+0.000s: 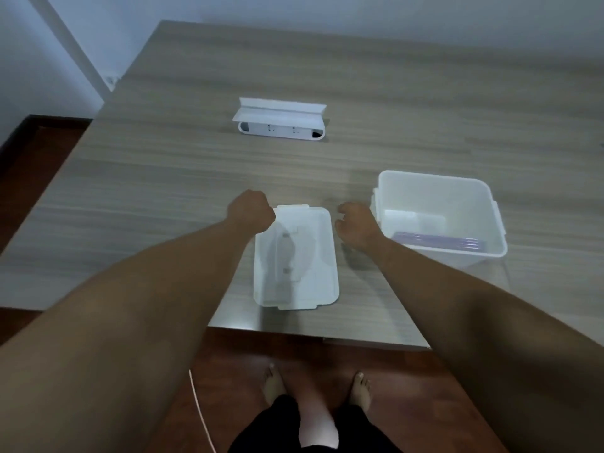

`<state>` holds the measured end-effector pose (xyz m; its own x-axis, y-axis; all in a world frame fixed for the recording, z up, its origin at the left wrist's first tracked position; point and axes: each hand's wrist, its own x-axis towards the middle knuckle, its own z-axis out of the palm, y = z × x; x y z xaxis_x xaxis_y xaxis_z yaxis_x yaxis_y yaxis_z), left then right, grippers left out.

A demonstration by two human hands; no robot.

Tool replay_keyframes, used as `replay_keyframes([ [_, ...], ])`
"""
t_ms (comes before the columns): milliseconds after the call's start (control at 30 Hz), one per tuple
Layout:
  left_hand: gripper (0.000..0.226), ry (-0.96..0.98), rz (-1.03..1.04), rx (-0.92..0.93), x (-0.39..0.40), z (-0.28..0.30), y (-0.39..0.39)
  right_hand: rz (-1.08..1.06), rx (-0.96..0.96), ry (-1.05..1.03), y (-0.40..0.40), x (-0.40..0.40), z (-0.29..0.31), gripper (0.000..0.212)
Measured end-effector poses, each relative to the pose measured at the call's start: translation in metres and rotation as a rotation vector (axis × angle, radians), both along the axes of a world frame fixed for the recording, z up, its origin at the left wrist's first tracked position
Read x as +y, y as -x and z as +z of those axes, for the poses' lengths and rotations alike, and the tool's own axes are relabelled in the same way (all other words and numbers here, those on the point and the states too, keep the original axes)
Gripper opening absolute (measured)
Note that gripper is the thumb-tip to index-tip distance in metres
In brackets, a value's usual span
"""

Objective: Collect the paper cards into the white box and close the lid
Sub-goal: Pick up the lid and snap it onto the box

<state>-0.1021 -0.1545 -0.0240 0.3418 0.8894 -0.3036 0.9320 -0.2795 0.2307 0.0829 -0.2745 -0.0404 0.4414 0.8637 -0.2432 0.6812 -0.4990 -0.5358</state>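
Observation:
The white box (457, 188) stands open on the right of the wooden table, with a stack of purple-edged paper cards (439, 240) lying on its floor near the front wall. Its white lid (313, 256) lies flat on the table near the front edge, between my arms. My left hand (250, 212) is curled at the lid's far left corner and touches its rim; whether it grips the rim I cannot tell. Between the lid and the box hovers my right hand (356, 225), fingers bent and apart, holding nothing.
A white socket unit with a raised flap (281, 120) sits in the table (163, 178) further back. The table's front edge is close to the lid. Below it are a dark wooden floor and my bare feet (273, 384).

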Motion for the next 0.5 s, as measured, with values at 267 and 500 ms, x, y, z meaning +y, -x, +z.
replay_keyframes([
  [267,0.011,0.226,0.284,-0.046,-0.016,-0.073,0.039,-0.265,0.227,0.256,0.035,-0.009,-0.066,0.017],
  [500,0.032,0.288,0.451,-0.191,-0.030,-0.109,0.053,-0.583,0.479,0.251,0.050,0.000,-0.077,0.004],
])
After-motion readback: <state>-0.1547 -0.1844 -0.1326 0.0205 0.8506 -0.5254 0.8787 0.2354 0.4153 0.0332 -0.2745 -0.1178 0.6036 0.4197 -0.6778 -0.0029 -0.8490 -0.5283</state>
